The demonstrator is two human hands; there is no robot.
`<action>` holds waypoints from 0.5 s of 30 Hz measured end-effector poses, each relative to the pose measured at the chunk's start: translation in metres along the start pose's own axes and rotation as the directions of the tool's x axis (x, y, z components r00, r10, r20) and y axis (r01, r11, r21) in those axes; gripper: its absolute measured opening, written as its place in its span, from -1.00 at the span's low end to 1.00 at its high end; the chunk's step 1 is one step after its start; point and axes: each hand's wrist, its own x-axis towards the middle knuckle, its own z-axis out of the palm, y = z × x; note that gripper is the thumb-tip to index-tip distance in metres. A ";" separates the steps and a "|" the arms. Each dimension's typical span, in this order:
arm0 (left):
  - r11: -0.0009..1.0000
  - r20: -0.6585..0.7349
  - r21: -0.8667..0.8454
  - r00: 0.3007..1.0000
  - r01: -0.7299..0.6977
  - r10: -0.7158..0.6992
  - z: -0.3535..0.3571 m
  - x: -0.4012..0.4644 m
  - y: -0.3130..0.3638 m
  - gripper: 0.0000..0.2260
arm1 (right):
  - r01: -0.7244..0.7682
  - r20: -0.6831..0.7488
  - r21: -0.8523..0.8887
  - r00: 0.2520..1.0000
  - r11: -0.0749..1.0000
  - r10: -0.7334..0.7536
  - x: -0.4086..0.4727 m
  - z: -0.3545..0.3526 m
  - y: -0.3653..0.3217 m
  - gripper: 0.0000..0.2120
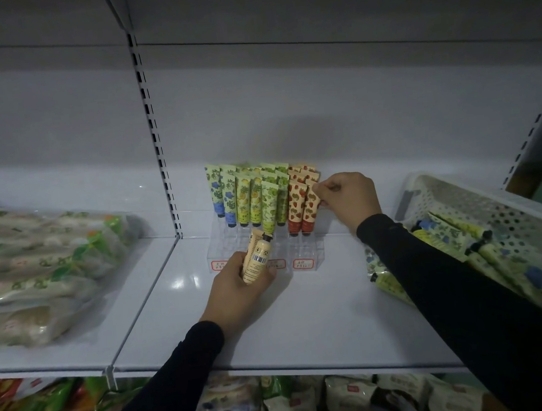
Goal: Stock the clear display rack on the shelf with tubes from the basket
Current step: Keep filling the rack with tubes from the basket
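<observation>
Right hand [348,199] fingers pinched on strawberry tube [312,207], frame centre: seat cap-down in clear rack [302,251]. Left hand [241,282] clamped on yellow tube [256,255]: keep ready.

Sleeves: we see long black sleeves on both arms, snug to the wrists.
Left hand [241,288]: bare, no glove.
Right hand [349,197]: bare, likewise ungloved.

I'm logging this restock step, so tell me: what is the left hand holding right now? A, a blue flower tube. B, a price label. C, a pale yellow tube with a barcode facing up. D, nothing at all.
C: the left hand grips a pale yellow tube with its barcode showing, just in front of the clear rack, while the right hand pinches a strawberry tube.
</observation>
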 end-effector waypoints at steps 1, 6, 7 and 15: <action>1.000 -0.003 0.006 1.000 -0.001 0.001 0.000 0.001 -0.001 -0.85 | -0.002 0.005 -0.004 1.000 1.000 0.002 0.001 0.000 0.000 -0.78; 1.000 0.002 0.008 1.000 -0.002 0.002 0.000 0.001 -0.001 -0.85 | 0.022 0.011 -0.044 1.000 0.999 -0.021 0.003 0.002 -0.001 -0.75; 1.000 0.001 0.009 1.000 -0.003 0.003 0.000 0.001 -0.001 -0.85 | 0.025 0.009 -0.051 1.000 0.998 -0.024 0.003 0.002 -0.001 -0.75; 1.000 0.000 0.003 1.000 0.000 0.000 0.001 0.001 -0.003 -0.85 | 0.028 0.011 -0.062 1.000 0.998 -0.027 0.005 0.006 -0.001 -0.78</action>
